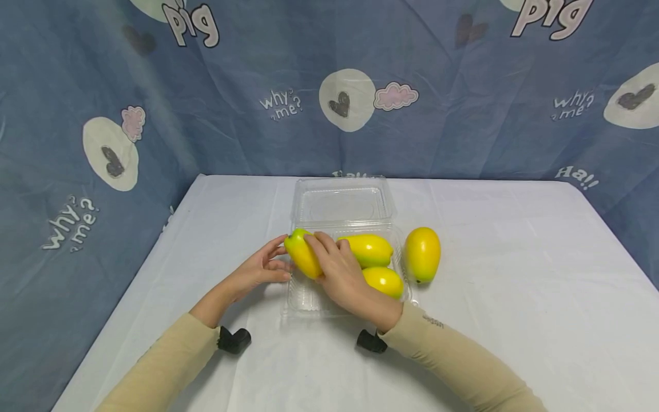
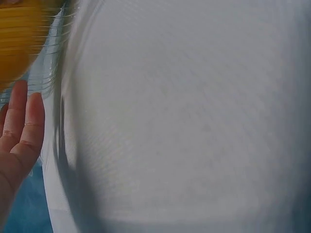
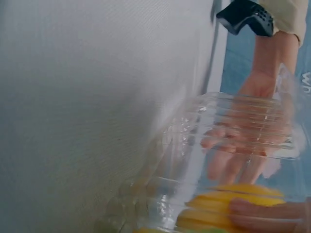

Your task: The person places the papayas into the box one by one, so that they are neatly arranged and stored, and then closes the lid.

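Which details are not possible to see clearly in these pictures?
Head view: the left end of the nearest smooth, oval, yellow-green fruit, hidden by the right hand.
Head view: the dark print on the beige cloth right sleeve, too small to read.
Left wrist view: part of a rounded orange-yellow fruit, cut off by the picture's left edge.

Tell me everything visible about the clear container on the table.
The clear container is a see-through, plastic-looking box with ribbed walls and a lid joined along its far side. It lies open on the white-covered table, lid folded back. Two yellow fruits lie in its base, towards the right; the right hand holds a third fruit at its left end. Whether the left hand touches it is unclear.
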{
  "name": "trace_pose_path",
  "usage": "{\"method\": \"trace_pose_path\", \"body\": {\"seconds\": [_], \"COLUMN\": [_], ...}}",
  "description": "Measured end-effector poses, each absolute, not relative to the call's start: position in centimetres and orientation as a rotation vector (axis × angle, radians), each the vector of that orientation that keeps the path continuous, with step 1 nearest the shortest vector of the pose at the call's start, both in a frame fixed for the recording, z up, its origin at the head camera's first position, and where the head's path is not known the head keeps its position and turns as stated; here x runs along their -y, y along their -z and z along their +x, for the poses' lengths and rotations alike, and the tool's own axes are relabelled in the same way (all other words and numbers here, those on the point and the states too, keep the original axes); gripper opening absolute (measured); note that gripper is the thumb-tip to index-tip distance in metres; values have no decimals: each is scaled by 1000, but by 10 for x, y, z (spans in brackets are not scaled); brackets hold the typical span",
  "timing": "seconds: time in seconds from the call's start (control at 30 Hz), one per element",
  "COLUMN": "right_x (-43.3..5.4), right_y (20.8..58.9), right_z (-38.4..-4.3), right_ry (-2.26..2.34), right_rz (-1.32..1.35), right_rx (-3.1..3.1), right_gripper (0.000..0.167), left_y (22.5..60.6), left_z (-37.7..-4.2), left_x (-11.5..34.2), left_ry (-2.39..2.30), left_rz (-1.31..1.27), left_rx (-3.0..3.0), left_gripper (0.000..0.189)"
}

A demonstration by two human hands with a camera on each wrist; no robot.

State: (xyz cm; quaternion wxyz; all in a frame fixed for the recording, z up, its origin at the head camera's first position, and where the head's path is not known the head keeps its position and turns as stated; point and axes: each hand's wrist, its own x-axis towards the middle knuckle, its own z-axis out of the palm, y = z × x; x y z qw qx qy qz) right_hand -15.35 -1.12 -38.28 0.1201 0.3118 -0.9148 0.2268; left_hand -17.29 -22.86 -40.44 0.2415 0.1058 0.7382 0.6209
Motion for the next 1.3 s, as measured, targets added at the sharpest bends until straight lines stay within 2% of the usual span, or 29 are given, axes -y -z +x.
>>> {"method": "trace_pose_path", "body": {"seconds": [0.17, 0.47, 0.77, 1.1, 1.3], "right_x": [13, 18, 22, 24, 13], "right_y": [386, 385, 387, 390, 380], "right_z": [-154, -152, -154, -155, -151], "right_ry": [-533, -560, -466, -476, -595], "right_rz": [888, 827, 871, 813, 806], "right_rx": [2601, 2638, 2568, 2644, 2694], "right_gripper": [68, 58, 55, 58, 66], "left_y": [404, 402, 400, 401, 402], "left_z": [-173, -173, -173, -171, -170], "left_x": [228, 228, 228, 227, 227], "left_ry": [-1697, -1698, -1677, -1694, -1685], "left_rz": [303, 311, 275, 260, 260], "left_rx": [-2025, -2027, -2045, -2038, -2059], "left_gripper": [89, 90, 88, 88, 87]}}
